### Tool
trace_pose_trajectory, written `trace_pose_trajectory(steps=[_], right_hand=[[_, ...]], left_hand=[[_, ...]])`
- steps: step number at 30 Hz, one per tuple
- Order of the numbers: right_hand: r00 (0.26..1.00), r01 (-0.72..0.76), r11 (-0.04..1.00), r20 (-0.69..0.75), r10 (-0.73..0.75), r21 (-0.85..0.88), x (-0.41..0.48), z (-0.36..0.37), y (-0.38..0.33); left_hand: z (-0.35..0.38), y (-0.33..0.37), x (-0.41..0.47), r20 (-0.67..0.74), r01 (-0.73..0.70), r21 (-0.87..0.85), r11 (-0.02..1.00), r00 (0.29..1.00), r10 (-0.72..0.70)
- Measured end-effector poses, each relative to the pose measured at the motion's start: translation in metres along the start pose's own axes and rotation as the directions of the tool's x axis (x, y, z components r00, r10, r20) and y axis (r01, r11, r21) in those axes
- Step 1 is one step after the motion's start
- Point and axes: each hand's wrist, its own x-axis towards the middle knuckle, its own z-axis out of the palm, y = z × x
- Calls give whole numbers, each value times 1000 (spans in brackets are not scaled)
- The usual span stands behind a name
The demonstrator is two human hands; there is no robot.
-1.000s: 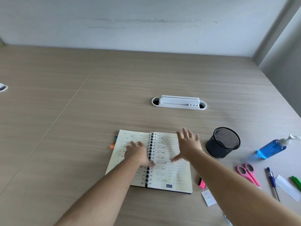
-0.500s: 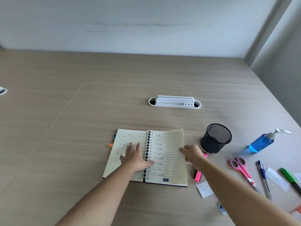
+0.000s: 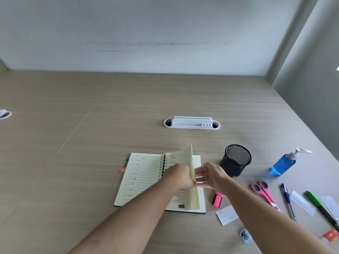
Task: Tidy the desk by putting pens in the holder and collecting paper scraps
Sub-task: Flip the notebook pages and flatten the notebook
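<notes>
An open spiral notebook lies in the middle of the desk. A stack of its right-hand pages stands lifted on edge. My left hand grips those pages from the left; my right hand lies flat against them from the right, fingers stretched. A black mesh pen holder stands just right of the notebook. A pink highlighter, a blue pen and a green marker lie on the desk, with paper scraps among them.
Pink scissors lie between the highlighter and the blue pen. A blue sanitizer bottle stands at the right. A white cable port sits behind the notebook. A small clip-like item and an orange-capped thing lie near the front right.
My right hand slid under the notebook's right-hand pages and raised them upright. My left hand moved from the left page across the spiral to take the raised pages.
</notes>
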Motion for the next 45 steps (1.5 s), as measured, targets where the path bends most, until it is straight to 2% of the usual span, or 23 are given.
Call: trace_pose_trajectory(steps=[4, 6, 13, 17, 19, 21, 23, 25, 27, 29, 31, 33, 35, 37, 38, 41, 43, 45], right_hand=[[998, -38, 999, 52, 37, 28, -2, 4, 4], [997, -43, 998, 67, 40, 43, -1, 9, 5], [989, -26, 999, 146, 21, 31, -4, 18, 0], [995, 23, 998, 99, -17, -58, -7, 24, -7], [999, 51, 973, 22, -47, -223, -5, 30, -9], [992, 84, 849, -40, -122, -521, 1, 33, -5], [979, 114, 608, -16, -204, -786, 8, 33, 3], [974, 156, 396, 73, -216, -905, 11, 34, 14], [966, 192, 250, 139, -217, -949, 11, 35, 21], [959, 217, 169, 178, -220, -961, 13, 35, 28], [953, 225, 129, 191, -235, -966, 14, 33, 33], [949, 222, 114, 188, -252, -968, 14, 33, 33], [948, 220, 99, 188, -258, -971, 13, 34, 31], [948, 217, 86, 189, -255, -972, 14, 35, 29], [949, 216, 86, 188, -254, -973, 14, 35, 28], [948, 218, 76, 192, -255, -973, 13, 36, 27], [947, 216, 76, 189, -260, -974, 14, 36, 27], [943, 221, 79, 193, -271, -972, 12, 35, 28]], left_hand=[[0, -5, 1, 102, 85, -163, 983, 992, -69], [-1, -6, -1, 108, 100, -196, 975, 991, -80], [-15, -11, -7, 4, 75, -49, 996, 997, -75], [-55, -29, -9, -32, 106, -52, 993, 994, -108], [-79, -48, -13, -11, 156, -60, 986, 988, -156], [-93, -70, -17, 26, 220, -44, 975, 975, -219], [-96, -94, -21, 31, 281, -43, 959, 959, -280], [-87, -119, -25, 1, 338, -60, 939, 941, -339], [-70, -146, -27, -9, 396, -69, 915, 917, -398], [-50, -171, -28, 7, 462, -75, 884, 886, -463], [-31, -188, -24, -6, 484, -84, 871, 874, -486], [-20, -190, -23, -57, 495, -77, 866, 865, -499], [-15, -185, -21, -151, 505, 10, 863, 854, -498], [-14, -177, -16, -254, 436, 173, 883, 886, -387], [-15, -171, -11, -254, 350, 240, 906, 923, -289], [-15, -150, 5, -84, 51, 352, 934, 996, -22], [-12, -136, 20, 28, -55, 421, 906, 998, 47], [-7, -124, 32, 122, -99, 499, 861, 992, 44]])
